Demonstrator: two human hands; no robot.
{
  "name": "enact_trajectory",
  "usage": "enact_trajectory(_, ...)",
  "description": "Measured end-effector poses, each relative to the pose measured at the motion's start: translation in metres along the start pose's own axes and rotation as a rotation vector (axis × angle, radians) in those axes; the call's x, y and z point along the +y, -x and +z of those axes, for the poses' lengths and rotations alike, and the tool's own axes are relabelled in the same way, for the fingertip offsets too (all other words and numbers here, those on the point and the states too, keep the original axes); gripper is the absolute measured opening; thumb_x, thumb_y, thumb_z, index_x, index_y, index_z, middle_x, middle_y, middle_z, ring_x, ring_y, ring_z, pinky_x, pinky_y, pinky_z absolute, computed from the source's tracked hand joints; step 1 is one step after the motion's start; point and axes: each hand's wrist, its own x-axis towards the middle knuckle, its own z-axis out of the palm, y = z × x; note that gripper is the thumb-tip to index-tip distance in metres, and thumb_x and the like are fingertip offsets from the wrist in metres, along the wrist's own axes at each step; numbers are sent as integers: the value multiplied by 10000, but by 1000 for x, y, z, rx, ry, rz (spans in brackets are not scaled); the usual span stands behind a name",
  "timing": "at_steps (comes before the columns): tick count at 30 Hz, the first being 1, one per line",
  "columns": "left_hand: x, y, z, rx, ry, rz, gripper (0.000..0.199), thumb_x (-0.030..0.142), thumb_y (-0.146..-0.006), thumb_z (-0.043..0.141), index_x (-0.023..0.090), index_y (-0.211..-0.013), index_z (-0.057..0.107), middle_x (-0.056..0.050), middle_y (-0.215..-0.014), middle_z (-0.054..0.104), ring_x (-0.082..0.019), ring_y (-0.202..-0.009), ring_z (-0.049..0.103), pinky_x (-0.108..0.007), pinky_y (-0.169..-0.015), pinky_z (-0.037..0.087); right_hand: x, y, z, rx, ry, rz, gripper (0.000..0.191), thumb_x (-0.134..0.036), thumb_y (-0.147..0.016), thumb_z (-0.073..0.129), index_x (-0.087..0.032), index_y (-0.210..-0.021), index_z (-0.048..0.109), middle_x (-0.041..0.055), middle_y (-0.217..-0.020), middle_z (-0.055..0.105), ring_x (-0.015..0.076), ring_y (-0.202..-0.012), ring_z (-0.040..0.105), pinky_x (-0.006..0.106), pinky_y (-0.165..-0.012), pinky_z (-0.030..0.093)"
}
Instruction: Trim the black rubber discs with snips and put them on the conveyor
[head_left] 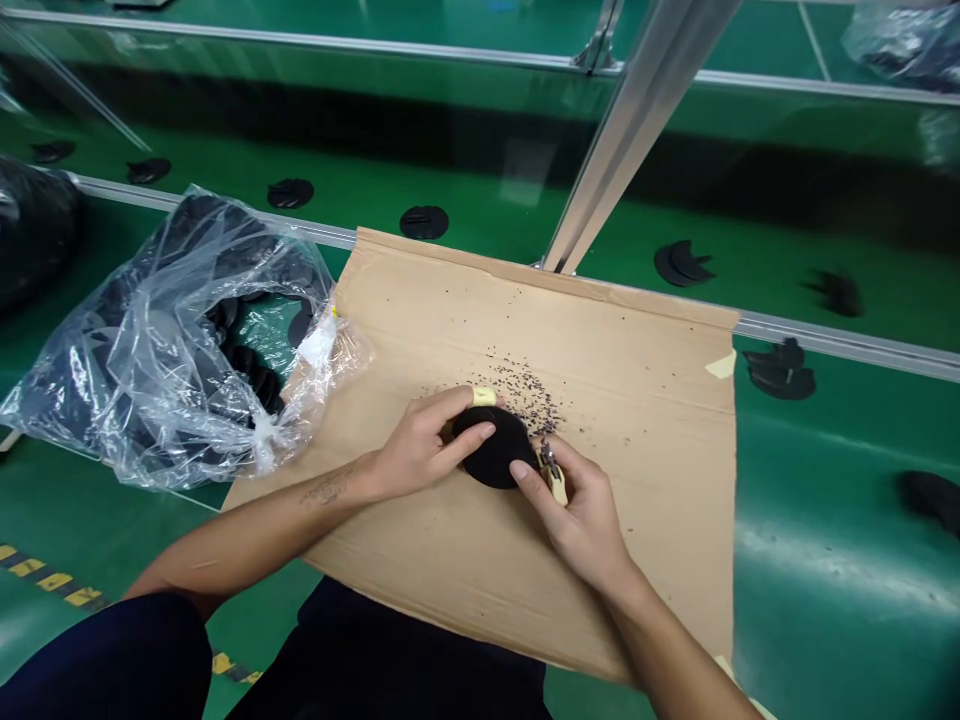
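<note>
My left hand (439, 440) is closed on the left side of a round black disc (496, 455), its thumb lying on top. Yellowish tape wraps the index finger of this hand. At the disc's right edge, my right hand (577, 510) holds a small pair of nippers (553, 472) with a pale yellow handle, and its thumb touches the disc. Beneath both hands lies a brown cardboard sheet (450, 570). Small black scraps (525, 390) are scattered over it just beyond the disc.
On the left, a clear plastic bag (150, 340) contains several black discs. More black parts (424, 222) lie on the green surface behind the metal rail, and others (780, 370) lie to the right of the cardboard. A slanted metal post (630, 130) rises behind the sheet.
</note>
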Motion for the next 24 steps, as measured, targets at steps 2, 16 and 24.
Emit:
enact_trajectory(2,0,1,1,-28,77,-86,238,281,-996,578,142,-1173,657,-106,-1095,747,-180,-1011,721,-273,-889,581,0,0,0,3,11,-13,226,-406,-953,627,-208,-845,636,-2,-720,615,152,-649,550,262,-607,481)
enact_trajectory(16,6,3,2,20,23,245,242,212,-951,656,154,-1185,677,-96,-1033,751,-160,-950,710,-286,-824,611,5,1,0,98,190,-267,24,-199,-933,628,-220,-923,630,33,-799,669,167,-682,616,295,-627,508)
enact_trajectory(24,8,-1,-1,-58,214,89,302,398,-919,704,146,-1081,747,-105,-969,785,-179,-887,735,-284,-799,607,12,1,-2,124,222,-489,188,-92,-875,634,-230,-998,667,63,-845,708,197,-705,648,354,-654,537)
